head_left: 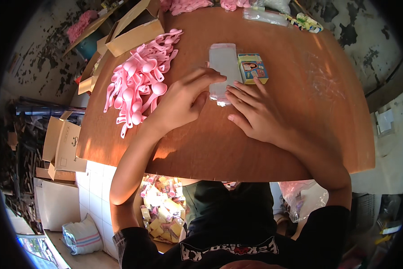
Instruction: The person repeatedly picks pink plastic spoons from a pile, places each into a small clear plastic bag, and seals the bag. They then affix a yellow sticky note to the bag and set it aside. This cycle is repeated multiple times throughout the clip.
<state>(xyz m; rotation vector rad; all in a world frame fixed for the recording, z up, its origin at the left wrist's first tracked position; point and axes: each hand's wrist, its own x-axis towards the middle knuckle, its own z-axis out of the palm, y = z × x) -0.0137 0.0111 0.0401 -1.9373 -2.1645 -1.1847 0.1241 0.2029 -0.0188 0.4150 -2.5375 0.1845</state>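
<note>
A stack of clear plastic bags (224, 58) lies on the brown table in front of me. Beside its right edge sits a stack of small printed cards (254, 69), blue and yellow, with a picture on top. My left hand (181, 101) hovers at the bags' left side, index finger reaching over them and thumb apart from the fingers; it holds nothing that I can see. My right hand (257, 114) is spread, its fingertips at the lower right of the bags and near the front of the cards. A heap of pink plastic spoons (136, 85) lies left of my left hand.
An open cardboard box (134, 33) stands at the table's far left edge. More plastic packets (266, 17) and pink bundles lie along the far edge. Below the table, left of my lap, a box holds several yellowish packed pieces (165, 219). Another carton (67, 143) stands at left.
</note>
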